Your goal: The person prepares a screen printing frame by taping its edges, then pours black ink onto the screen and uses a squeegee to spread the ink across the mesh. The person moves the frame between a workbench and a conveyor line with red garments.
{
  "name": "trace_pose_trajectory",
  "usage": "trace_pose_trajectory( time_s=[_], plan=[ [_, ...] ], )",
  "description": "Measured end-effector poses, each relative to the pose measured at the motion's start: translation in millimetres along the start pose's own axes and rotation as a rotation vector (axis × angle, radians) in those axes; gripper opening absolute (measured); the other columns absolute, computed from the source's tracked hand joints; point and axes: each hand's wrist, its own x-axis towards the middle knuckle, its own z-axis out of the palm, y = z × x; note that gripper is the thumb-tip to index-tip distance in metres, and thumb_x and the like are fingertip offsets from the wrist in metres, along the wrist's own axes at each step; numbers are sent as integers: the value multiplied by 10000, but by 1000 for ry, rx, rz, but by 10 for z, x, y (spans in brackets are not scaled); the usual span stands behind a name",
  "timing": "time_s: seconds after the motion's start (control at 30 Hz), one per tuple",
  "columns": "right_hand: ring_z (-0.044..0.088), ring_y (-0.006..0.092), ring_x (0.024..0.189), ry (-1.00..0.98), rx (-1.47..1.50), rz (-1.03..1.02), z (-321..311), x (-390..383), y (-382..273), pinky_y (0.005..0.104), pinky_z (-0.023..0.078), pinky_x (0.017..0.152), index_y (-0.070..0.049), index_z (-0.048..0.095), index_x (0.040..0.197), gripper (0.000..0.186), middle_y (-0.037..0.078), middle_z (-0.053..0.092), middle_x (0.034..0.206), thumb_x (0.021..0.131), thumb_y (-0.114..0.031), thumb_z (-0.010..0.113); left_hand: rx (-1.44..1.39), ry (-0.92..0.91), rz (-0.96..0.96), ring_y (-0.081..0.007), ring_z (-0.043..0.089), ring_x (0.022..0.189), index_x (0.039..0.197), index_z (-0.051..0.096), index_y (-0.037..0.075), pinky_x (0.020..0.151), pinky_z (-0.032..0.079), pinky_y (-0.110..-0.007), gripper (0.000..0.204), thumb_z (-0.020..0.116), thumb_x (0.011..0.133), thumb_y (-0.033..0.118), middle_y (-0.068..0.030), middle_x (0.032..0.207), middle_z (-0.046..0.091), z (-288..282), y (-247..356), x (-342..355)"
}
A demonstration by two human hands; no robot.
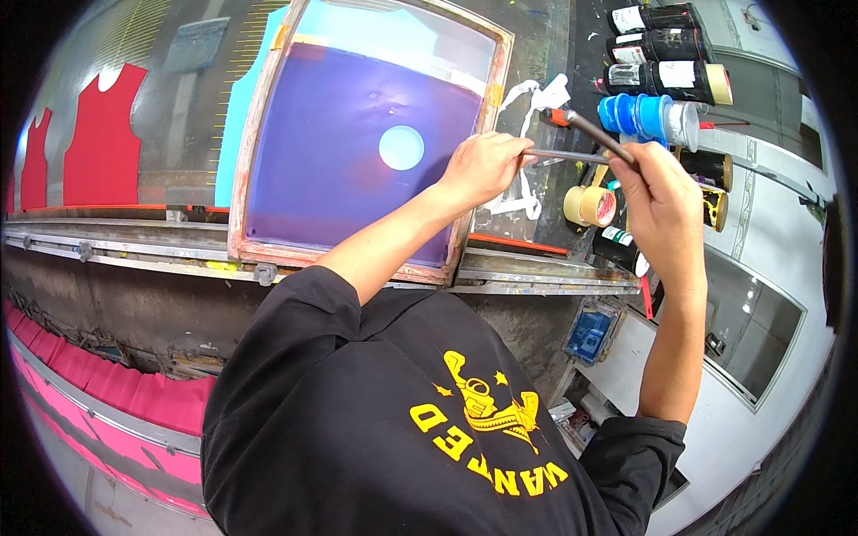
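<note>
My right hand is closed on a dark bar with an orange tip, which points up and left. A thin grey rod spans the gap between my hands. My left hand pinches its left end, while its right end meets my right fingers. Whether rod and bar are one tool I cannot tell. Below and left of my left hand lies a wood-framed printing screen with purple mesh and a pale round spot. Under the screen shows a light blue cut fabric piece.
Red cut fabric pieces lie on the table's left. Along the right stand black containers, blue tubs and tape rolls. White crumpled strips lie beside the screen. Pink fabric hangs over a rail at lower left.
</note>
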Motion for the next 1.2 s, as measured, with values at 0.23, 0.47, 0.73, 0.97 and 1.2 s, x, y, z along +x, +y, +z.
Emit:
trace_pose_trajectory(
  time_s=[0.23,0.47,0.73,0.97,1.2],
  plan=[
    [624,323,781,-155,-48,-51,19,187,221,374,505,742,30,665,1069,127,153,642,893,977,-56,658,-24,-73,-48,-366,703,875,1139,727,74,737,560,-456,230,685,987,241,-146,948,737,124,-212,49],
    [703,275,608,-290,208,596,-49,295,183,361,544,560,26,661,1091,296,155,724,779,1064,-260,591,-99,91,38,-370,703,989,1260,668,43,856,562,-470,389,713,964,293,-175,1087,727,174,344,242],
    [461,362,1462,-249,-526,-182,-322,115,272,477,352,1213,-70,527,1515,571,196,515,1554,950,-46,605,-261,246,50,-408,667,872,976,624,47,766,517,-516,134,667,963,173,-170,887,676,384,624,422],
    [734,296,780,-299,-376,640,-297,319,31,417,567,713,-28,724,1088,194,148,754,965,950,-164,710,-268,293,35,-410,651,869,928,567,48,758,493,-513,137,662,955,142,-162,847,642,450,596,420],
    [682,250,640,-104,-485,-353,-267,364,270,376,576,641,-3,709,1022,252,108,706,796,1013,-245,642,-278,278,63,-415,648,830,913,549,49,733,492,-511,174,675,961,159,-162,830,636,433,549,473]
  ],
)
